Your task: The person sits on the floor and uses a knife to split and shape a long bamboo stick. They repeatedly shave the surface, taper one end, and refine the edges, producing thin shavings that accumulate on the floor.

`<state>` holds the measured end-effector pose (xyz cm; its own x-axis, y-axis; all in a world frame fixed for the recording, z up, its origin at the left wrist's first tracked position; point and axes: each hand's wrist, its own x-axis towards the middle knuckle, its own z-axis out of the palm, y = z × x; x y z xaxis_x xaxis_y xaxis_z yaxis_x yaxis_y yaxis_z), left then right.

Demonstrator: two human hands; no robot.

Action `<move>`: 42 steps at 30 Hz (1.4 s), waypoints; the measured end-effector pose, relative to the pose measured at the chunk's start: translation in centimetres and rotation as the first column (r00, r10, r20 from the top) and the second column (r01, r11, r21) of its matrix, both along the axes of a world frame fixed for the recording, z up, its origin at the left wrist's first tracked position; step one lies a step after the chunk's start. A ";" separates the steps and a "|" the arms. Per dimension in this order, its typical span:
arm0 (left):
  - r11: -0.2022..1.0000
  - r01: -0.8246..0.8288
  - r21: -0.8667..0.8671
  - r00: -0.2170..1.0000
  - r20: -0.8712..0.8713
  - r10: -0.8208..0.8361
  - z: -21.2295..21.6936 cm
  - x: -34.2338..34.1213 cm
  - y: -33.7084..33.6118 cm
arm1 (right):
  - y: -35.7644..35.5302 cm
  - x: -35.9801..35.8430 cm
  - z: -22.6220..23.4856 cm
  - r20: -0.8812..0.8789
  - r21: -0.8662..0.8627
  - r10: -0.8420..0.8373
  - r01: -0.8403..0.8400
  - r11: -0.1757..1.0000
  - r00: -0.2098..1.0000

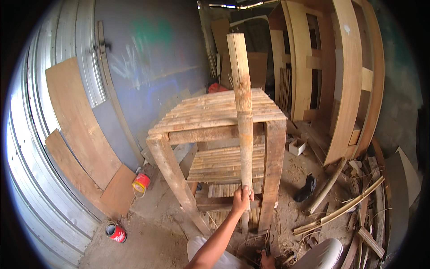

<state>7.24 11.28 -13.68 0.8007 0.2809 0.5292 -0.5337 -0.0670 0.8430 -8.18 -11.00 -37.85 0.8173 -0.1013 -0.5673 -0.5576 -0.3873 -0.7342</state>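
Head view: left hand (243,198) is holding a bamboo pole (245,121)
Grip's wrapping snugly round its lower part, slatted stand (201,110) sitting behind; can't tell how right hand's gripping.

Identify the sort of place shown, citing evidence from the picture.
Probably a woodworking workshop: a slatted shelf unit stands in the middle, scrap wood lies heaped at right, and brown boards lean at left.
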 end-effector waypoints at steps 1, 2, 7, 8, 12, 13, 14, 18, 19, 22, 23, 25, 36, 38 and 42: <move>1.000 0.009 0.019 1.000 -0.004 -0.009 0.1 -0.1 0.1 | 0.3 0.3 -0.5 0.090 0.023 0.010 -0.012 1.000 0.996; 1.000 0.015 0.027 1.000 -0.005 -0.015 0.3 -0.1 0.2 | 0.4 0.2 -1.1 0.172 0.040 0.020 -0.028 0.999 0.985; 0.995 0.017 0.095 0.999 -0.045 -0.012 0.4 -0.7 0.8 | 0.1 -0.2 -4.4 0.307 0.099 0.066 -0.101 0.990 0.949; 0.995 0.046 0.092 0.997 -0.068 -0.040 0.5 -0.8 0.9 | 0.0 -0.1 -4.7 0.170 0.124 0.067 -0.089 0.988 0.983; 0.985 0.001 0.175 0.999 -0.035 0.005 0.8 -1.4 1.3 | -0.4 0.1 -4.1 0.133 0.060 0.092 -0.101 0.993 0.987; 0.986 -0.005 0.164 0.999 -0.030 0.010 0.9 -1.6 1.3 | -0.3 0.0 -3.6 0.127 0.045 0.092 -0.098 0.994 0.988; 0.988 -0.029 0.151 0.999 -0.014 0.032 1.1 -1.7 1.3 | -0.3 0.1 -2.9 0.042 0.054 0.082 -0.084 0.995 0.996; 0.992 0.036 0.118 0.991 -0.134 -0.020 1.2 -2.4 1.5 | -0.3 -0.5 -0.2 -0.092 0.103 0.050 -0.040 0.994 0.994; 0.985 0.017 0.171 0.993 -0.115 0.003 1.1 -2.6 1.5 | -0.3 -0.7 0.3 -0.006 0.094 0.053 -0.052 0.994 0.999; 0.982 0.189 -0.026 0.928 -0.322 -0.187 0.5 -3.0 1.6 | -0.4 -1.2 1.0 -0.028 0.169 -0.027 0.032 0.985 0.999; 0.981 0.192 -0.002 0.938 -0.295 -0.184 0.5 -3.2 1.7 | -0.3 -1.3 1.0 0.062 0.175 -0.040 0.029 0.984 0.997; 0.975 0.221 0.001 0.956 -0.200 -0.217 0.8 -3.5 1.6 | -0.3 -1.3 0.9 0.029 0.161 -0.031 0.026 0.987 0.999; 0.635 0.697 -0.333 0.682 0.032 -0.731 11.3 -7.8 -1.7 | -0.1 -0.5 6.8 0.423 0.163 -0.110 0.044 0.986 0.899; 0.604 0.721 -0.339 0.665 0.097 -0.740 13.2 -8.3 -2.4 | -0.4 -1.0 9.7 0.402 0.354 -0.184 0.034 0.935 0.897; 0.739 0.590 -0.327 0.783 0.008 -0.622 15.9 -9.3 -4.5 | 0.3 -3.1 14.9 0.594 0.476 -0.262 -0.070 0.876 0.760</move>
<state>-2.10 6.79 2.26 0.8971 -0.1529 0.4145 -0.2908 0.5018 0.8146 -11.27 -10.74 -22.92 0.9948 -0.0737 0.0698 0.0772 0.1032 -0.9917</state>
